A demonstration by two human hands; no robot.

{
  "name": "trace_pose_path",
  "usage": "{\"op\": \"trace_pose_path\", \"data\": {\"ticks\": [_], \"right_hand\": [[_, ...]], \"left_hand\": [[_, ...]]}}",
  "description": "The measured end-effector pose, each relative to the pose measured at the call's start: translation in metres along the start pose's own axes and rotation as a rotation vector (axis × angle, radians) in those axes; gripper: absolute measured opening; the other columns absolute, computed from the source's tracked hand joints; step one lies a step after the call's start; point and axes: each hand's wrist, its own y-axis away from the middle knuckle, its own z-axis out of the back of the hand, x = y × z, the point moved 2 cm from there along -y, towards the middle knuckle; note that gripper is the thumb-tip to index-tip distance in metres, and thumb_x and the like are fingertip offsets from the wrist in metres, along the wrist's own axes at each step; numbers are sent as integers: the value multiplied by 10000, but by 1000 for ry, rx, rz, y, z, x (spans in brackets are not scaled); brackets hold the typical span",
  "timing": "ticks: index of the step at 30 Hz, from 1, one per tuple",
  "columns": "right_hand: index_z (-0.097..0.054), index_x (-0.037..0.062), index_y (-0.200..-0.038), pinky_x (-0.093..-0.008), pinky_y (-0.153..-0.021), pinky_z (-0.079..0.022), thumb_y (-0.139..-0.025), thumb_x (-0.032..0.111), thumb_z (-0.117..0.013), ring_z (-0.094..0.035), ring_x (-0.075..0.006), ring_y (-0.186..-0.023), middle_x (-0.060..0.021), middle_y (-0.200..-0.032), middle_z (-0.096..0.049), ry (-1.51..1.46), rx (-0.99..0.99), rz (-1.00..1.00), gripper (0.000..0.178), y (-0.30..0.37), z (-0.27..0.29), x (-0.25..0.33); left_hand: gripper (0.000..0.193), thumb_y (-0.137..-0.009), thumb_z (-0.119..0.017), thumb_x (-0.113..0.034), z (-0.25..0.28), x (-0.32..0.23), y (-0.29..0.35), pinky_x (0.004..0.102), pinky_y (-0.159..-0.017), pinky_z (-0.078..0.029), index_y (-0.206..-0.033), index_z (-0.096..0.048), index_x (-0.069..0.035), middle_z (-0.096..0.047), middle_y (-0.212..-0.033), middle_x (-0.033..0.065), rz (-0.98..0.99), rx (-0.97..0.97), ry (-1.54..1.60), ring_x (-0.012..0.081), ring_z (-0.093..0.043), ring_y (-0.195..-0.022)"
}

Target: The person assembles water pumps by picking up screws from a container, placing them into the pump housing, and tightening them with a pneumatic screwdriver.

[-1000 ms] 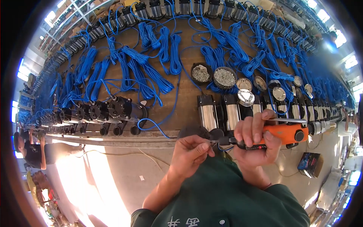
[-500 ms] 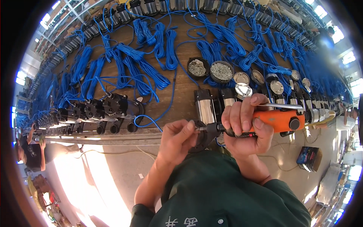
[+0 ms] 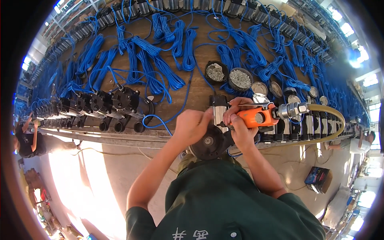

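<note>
My right hand (image 3: 243, 130) is wrapped round an orange air screwdriver (image 3: 256, 117) with a metal lever along its top. The tool lies nearly level, its dark nose pointing left toward my left hand (image 3: 192, 125). That hand is closed in a pinch just above a round black pump end (image 3: 208, 142), and whatever its fingertips hold is hidden. A hole or screw shows at the middle of the pump end. Behind my hands stands a pump with a shiny metal body (image 3: 219, 114).
Bowls of small metal parts (image 3: 215, 72) (image 3: 240, 78) stand on the wooden bench (image 3: 200, 38) among coiled blue cables (image 3: 189, 50). More pumps (image 3: 128, 104) line the left edge. A yellowish air hose (image 3: 342, 120) loops at right. A person (image 3: 30, 138) works far left.
My right hand and the screwdriver have drawn left and slightly up. My left hand has risen to above the pump end, whose round face now shows. The view has shifted a little.
</note>
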Motion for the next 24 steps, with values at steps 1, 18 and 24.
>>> {"op": "trace_pose_path", "data": {"ticks": [1, 18, 24], "right_hand": [[-452, -68, -1044, -299, -593, -454, -767, -67, -438, -489, -154, -564, -84, -657, -507, 8, -3, -12, 278, 0, 2, -1], [-436, 1, -1003, -307, -617, -458, -781, -36, -474, -499, -155, -622, -77, -730, -517, 30, 159, -39, 229, 7, -12, -8], [-458, -23, -1040, -298, -604, -461, -763, -14, -470, -512, -150, -620, -74, -718, -532, 182, 105, -33, 277, 4, 4, -14]], "left_hand": [[335, -908, -617, -300, 6, -4, 8, 351, -483, -369, -741, -653, -12, -505, -523, 106, 56, -106, 69, 229, -486, -461], [392, -717, -801, -314, -4, 23, 105, 287, -560, -461, -812, -688, 50, -641, -639, 87, 633, -116, 377, 108, -565, -582], [388, -717, -804, -309, -24, 25, 106, 286, -536, -450, -800, -686, 51, -642, -623, 88, 614, -137, 431, 101, -556, -561]]}}
